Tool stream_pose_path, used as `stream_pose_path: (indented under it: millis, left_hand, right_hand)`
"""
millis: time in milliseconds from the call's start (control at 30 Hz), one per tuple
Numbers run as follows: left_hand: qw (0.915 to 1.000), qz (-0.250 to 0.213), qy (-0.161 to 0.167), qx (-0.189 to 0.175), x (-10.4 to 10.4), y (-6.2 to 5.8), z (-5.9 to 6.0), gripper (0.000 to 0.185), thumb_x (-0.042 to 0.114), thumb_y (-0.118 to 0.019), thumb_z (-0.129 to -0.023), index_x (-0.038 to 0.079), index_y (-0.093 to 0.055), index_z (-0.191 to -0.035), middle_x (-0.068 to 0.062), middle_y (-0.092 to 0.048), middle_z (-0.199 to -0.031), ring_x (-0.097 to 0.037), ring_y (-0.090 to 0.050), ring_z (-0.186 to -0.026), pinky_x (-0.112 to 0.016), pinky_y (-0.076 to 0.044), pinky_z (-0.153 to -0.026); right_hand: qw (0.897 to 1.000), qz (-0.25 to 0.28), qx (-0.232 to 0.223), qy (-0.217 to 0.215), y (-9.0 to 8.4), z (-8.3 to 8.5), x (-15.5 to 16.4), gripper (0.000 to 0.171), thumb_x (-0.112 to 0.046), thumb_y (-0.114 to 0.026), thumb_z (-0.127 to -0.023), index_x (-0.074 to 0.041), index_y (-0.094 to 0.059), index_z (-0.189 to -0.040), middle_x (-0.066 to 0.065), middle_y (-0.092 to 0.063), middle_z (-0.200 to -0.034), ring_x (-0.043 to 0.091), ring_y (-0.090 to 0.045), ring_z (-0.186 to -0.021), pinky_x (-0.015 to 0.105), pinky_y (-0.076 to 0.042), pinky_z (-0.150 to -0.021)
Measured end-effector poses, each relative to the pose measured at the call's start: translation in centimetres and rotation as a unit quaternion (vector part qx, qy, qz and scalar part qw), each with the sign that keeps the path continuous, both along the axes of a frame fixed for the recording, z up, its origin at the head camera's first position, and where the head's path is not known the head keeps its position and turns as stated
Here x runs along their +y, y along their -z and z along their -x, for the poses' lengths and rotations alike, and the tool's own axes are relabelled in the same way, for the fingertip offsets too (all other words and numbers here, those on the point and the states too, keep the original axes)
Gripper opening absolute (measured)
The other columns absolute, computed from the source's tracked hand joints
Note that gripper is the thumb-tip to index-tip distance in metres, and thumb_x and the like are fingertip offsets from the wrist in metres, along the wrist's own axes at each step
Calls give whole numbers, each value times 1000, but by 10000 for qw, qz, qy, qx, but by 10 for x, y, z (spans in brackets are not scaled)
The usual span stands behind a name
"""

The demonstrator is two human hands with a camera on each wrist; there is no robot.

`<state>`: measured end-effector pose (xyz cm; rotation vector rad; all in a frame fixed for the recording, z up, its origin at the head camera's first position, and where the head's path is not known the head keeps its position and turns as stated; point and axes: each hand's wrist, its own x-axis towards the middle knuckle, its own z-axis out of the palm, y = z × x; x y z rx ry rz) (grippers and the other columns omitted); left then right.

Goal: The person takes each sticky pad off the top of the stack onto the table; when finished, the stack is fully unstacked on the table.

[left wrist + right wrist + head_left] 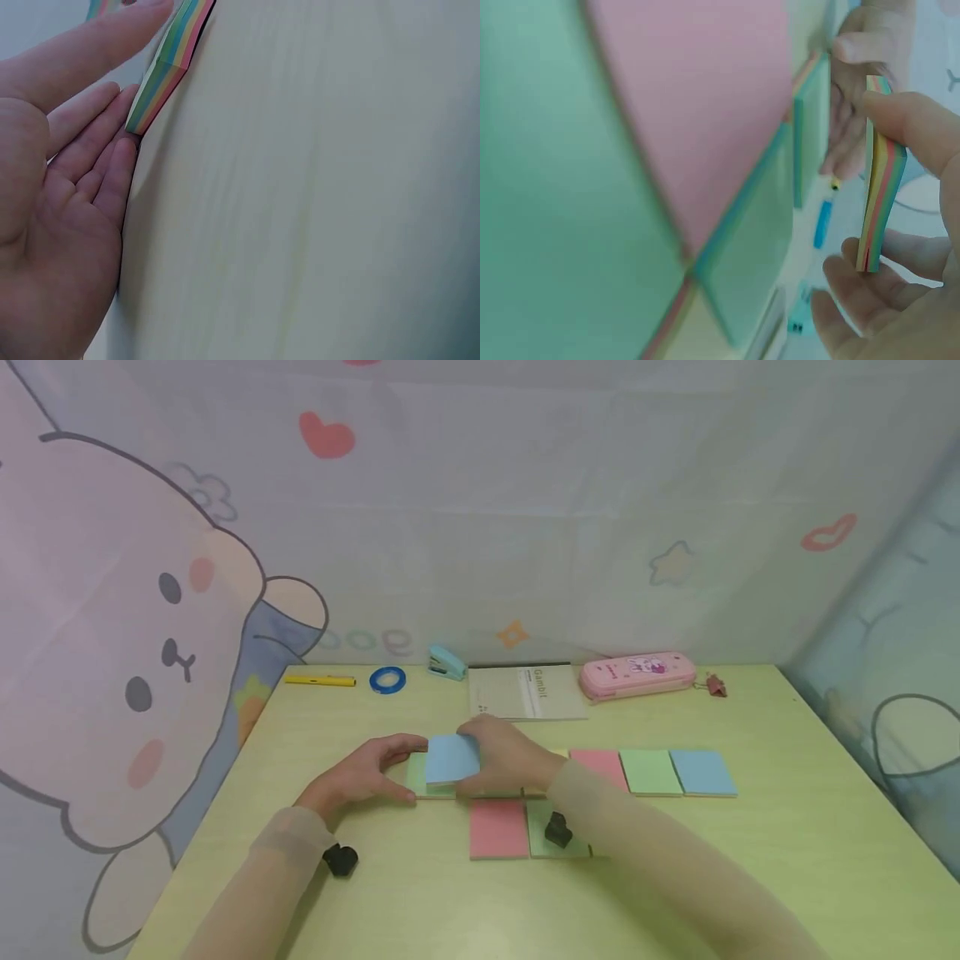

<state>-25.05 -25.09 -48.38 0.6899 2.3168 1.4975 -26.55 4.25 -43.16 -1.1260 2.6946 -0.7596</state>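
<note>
My right hand (510, 756) holds a blue-topped sticky-note pad (452, 758) by its edges, between thumb and fingers. In the right wrist view that pad (883, 202) is raised and shows layered coloured edges. Below it, a green-topped pad (417, 775) lies at the left end of a row, partly covered. My left hand (367, 770) rests on the table beside this green pad, thumb near its front corner and fingers near its back. In the left wrist view, extended fingers (94, 146) meet the corner of a layered pad (161, 79).
Pink (600, 767), green (651, 772) and blue (703, 773) pads continue the row rightward. A pink pad (498, 829) and a green pad (540, 842) lie in front. Behind are a yellow pen (320, 680), blue tape roll (387, 680), stapler (446, 662), notebook (498, 692) and pink pencil case (637, 676).
</note>
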Motion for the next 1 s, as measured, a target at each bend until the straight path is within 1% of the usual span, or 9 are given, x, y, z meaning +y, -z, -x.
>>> stream_pose_path:
  millis: [133, 300, 467, 533, 600, 767, 833, 1000]
  left_hand:
    - [10000, -28, 30, -20, 0, 0, -1, 89, 4, -94, -75, -1, -49, -152, -16, -54, -154, -34, -40, -151, -42, -29, -125]
    - [9999, 80, -87, -74, -3, 1, -4, 88, 5, -93, -77, 0, -49, -153, -15, -54, -154, -34, -40, -151, -42, -29, -125]
    - [9997, 168, -127, -77, -5, 2, -6, 88, 5, -94, -77, 1, -50, -152, -14, -55, -154, -34, -40, -151, -37, -31, -124]
    - [9998, 189, -112, -39, -5, 2, -7, 88, 6, -94, -76, 1, -50, -152, -14, -55, -154, -35, -40, -151, -36, -32, -124]
    - [9997, 207, -95, -16, -5, 1, -6, 89, 6, -94, -75, 1, -50, -152, -14, -55, -154, -35, -40, -151, -36, -31, -124]
    - [9998, 187, -102, -49, -4, 1, -5, 89, 3, -94, -75, 2, -50, -152, -14, -54, -154, -34, -40, -151, -39, -29, -124]
    - [9998, 145, -94, -59, -4, 0, -4, 89, 2, -94, -75, 1, -50, -152, -15, -54, -154, -34, -40, -151, -40, -29, -125]
    - [9999, 99, -9, -54, -1, -1, -3, 89, 3, -94, -75, 0, -50, -152, -16, -54, -155, -35, -39, -151, -40, -29, -124]
  right_hand:
    - [9995, 315, -9, -51, -8, -8, 34, 83, -43, -92, -79, -4, -59, -143, 7, -62, -136, 19, -59, -114, 38, -55, -95]
    - [9988, 490, -66, -53, -12, -22, 83, 81, -40, -92, -79, -3, -59, -143, 6, -63, -133, 21, -60, -117, 43, -56, -99]
    - [9986, 449, -86, 256, -12, -36, 136, 84, -42, -92, -80, -3, -58, -146, 6, -63, -132, 22, -63, -113, 47, -58, -97]
    - [9978, 510, -157, 398, -11, -40, 159, 82, -41, -92, -81, -3, -58, -146, 6, -63, -132, 23, -63, -112, 48, -59, -96]
    - [9968, 579, -171, 528, -9, -45, 182, 81, -41, -92, -81, -4, -58, -145, 5, -63, -132, 22, -63, -111, 48, -59, -96]
    - [9937, 722, -158, 838, -3, -56, 235, 76, -42, -93, -80, -11, -61, -142, 2, -64, -130, 19, -63, -109, 45, -60, -92]
    - [9926, 750, -173, 939, -1, -61, 253, 75, -41, -93, -80, -13, -61, -141, 3, -63, -132, 18, -63, -108, 43, -60, -92]
    - [9917, 622, -222, 1103, 6, -73, 289, 75, -40, -93, -80, -12, -61, -142, 8, -60, -135, 17, -62, -108, 38, -60, -91]
